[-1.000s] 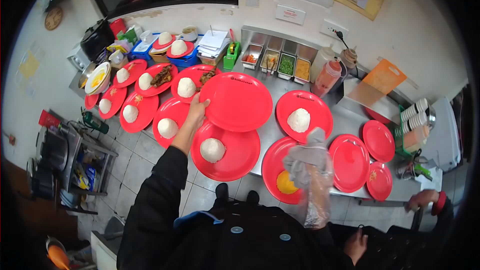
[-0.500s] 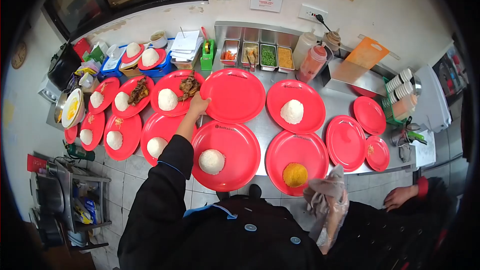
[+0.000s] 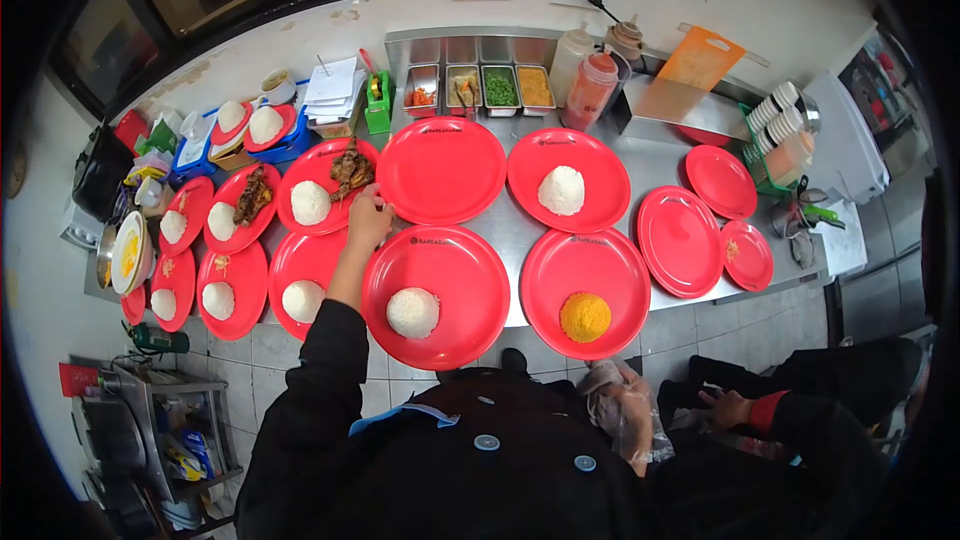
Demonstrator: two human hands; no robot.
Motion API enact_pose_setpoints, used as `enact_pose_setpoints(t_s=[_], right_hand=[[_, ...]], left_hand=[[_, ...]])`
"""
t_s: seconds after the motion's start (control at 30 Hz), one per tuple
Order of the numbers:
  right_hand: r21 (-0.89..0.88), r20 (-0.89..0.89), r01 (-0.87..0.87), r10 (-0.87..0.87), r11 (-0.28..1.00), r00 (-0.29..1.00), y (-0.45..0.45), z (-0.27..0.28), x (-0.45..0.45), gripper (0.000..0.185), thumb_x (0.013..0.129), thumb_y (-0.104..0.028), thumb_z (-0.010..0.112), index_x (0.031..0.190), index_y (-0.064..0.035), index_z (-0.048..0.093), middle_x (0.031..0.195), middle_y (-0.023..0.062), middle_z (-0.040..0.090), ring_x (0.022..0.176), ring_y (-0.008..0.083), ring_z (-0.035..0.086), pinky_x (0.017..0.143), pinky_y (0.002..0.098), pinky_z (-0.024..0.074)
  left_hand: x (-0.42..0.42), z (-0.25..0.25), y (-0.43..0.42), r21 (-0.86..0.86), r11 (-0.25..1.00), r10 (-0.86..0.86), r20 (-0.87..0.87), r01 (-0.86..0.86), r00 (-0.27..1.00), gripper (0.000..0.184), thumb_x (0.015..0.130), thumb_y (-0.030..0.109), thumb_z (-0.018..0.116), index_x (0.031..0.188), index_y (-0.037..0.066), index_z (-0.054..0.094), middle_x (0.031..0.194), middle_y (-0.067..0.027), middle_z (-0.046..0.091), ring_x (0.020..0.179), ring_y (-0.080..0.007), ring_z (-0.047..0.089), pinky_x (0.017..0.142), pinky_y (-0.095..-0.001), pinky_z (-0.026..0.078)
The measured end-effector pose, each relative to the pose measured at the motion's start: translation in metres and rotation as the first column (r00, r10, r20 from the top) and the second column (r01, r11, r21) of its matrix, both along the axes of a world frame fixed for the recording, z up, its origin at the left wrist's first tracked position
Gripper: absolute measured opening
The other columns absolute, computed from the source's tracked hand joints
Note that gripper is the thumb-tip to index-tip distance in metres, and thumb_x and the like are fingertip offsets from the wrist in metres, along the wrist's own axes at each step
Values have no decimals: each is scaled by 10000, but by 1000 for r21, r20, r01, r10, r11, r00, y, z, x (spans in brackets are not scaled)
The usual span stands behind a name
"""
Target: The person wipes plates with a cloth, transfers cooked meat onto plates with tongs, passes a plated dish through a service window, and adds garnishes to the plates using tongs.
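Note:
My left hand [image 3: 369, 218] is at the left rim of an empty red plate [image 3: 441, 172], fingers curled together; what they grip is hidden. Close by are a plate with a rice mound [image 3: 311, 203] and dark meat [image 3: 351, 171], and a lower plate with rice [image 3: 413, 313]. My right hand [image 3: 628, 406], in a loose clear plastic glove, hangs low by my body, below the plate with a yellow mound [image 3: 585, 317]; crumpled plastic hides its fingers. Another white rice mound [image 3: 562, 190] sits on the upper right plate.
Metal food trays [image 3: 482, 88] and sauce bottles [image 3: 592, 88] line the counter's back. Further red plates [image 3: 681, 242] lie at right, beside a green basket of cups [image 3: 770, 155]. A co-worker's hand [image 3: 728, 408] is at lower right. A shelf cart [image 3: 190, 430] stands lower left.
The empty plate, tilted and raised earlier, now lies flat on the counter. My right hand has moved down from the yellow mound's plate. The co-worker's hand has shifted left.

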State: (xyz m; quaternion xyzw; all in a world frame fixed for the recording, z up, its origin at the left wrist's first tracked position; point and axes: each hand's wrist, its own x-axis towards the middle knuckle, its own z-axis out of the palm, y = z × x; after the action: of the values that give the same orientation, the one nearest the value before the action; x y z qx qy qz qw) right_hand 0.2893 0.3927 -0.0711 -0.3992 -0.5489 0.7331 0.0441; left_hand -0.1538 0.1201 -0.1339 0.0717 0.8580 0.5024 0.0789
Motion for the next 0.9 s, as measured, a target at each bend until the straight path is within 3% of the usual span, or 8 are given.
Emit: enact_pose_setpoints(t_s=[0.07, 0.2, 0.27, 0.4, 0.5, 0.73, 0.83, 0.9], right_hand=[[53, 12, -13, 13, 999, 1000, 5, -22, -2, 369, 672, 33, 567, 1038, 63, 598, 866, 78, 651, 745, 154, 624, 691, 255, 490], [129, 12, -19, 18, 991, 1000, 11, -40, -7, 388, 647, 37, 594, 1035, 30, 613, 872, 73, 656, 745, 153, 627, 696, 256, 490], [144, 10, -16, 15, 989, 1000, 10, -39, -11, 378, 642, 41, 585, 1018, 31, 618, 859, 74, 658, 740, 155, 627, 694, 257, 489], [138, 23, -19, 16, 990, 1000, 15, -37, -17, 341, 626, 53, 557, 958, 34, 633, 813, 74, 660, 725, 160, 626, 687, 264, 489], [270, 73, -2, -18, 963, 997, 19, -45, -18, 364, 625, 25, 550, 980, 52, 627, 826, 87, 659, 691, 151, 622, 661, 257, 495], [195, 136, 114, -142, 974, 981, 16, -52, -4, 307, 662, -37, 579, 954, 27, 645, 821, 81, 665, 711, 134, 615, 669, 257, 479], [313, 425, -60, -83, 948, 901, 20, -82, 30, 368, 643, -87, 619, 990, 33, 641, 804, 90, 660, 680, 152, 616, 641, 284, 490], [373, 613, -181, -95, 910, 785, 14, -91, 51, 376, 703, -171, 595, 1040, -4, 621, 892, 165, 666, 834, 255, 649, 733, 346, 485]], left_hand=[[14, 2, 0, -151, 986, -112, -283, 71, 953, 404, 758, 101, 651, 1124, -34, 546, 907, -176, 614, 682, -273, 639, 609, -353, 526], [54, 43, -8, -99, 982, -176, -151, 162, 973, 358, 766, 154, 650, 1065, -31, 581, 849, -187, 642, 701, -291, 637, 673, -364, 496], [69, 59, -15, -260, 958, -157, -120, 122, 980, 336, 775, 168, 641, 1039, -35, 597, 796, -177, 657, 721, -277, 642, 675, -362, 496], [70, 38, -37, -304, 948, -163, -224, 90, 961, 340, 774, 171, 644, 1037, -40, 599, 819, -187, 656, 731, -271, 646, 675, -355, 495], [75, 45, -30, -303, 947, -157, -146, 107, 977, 340, 783, 177, 640, 1041, -41, 598, 818, -188, 656, 745, -256, 650, 682, -353, 493], [70, 72, 17, -261, 935, -266, -64, 242, 962, 349, 805, 186, 630, 1082, -22, 592, 857, -174, 659, 718, -254, 638, 662, -337, 490], [77, 95, 46, -234, 915, -350, -56, 329, 935, 344, 811, 180, 627, 1093, -13, 590, 871, -169, 658, 723, -248, 636, 660, -329, 490], [86, 100, 62, -203, 904, -391, -29, 377, 920, 340, 816, 177, 624, 1098, -9, 588, 880, -168, 657, 733, -245, 635, 663, -326, 491]])
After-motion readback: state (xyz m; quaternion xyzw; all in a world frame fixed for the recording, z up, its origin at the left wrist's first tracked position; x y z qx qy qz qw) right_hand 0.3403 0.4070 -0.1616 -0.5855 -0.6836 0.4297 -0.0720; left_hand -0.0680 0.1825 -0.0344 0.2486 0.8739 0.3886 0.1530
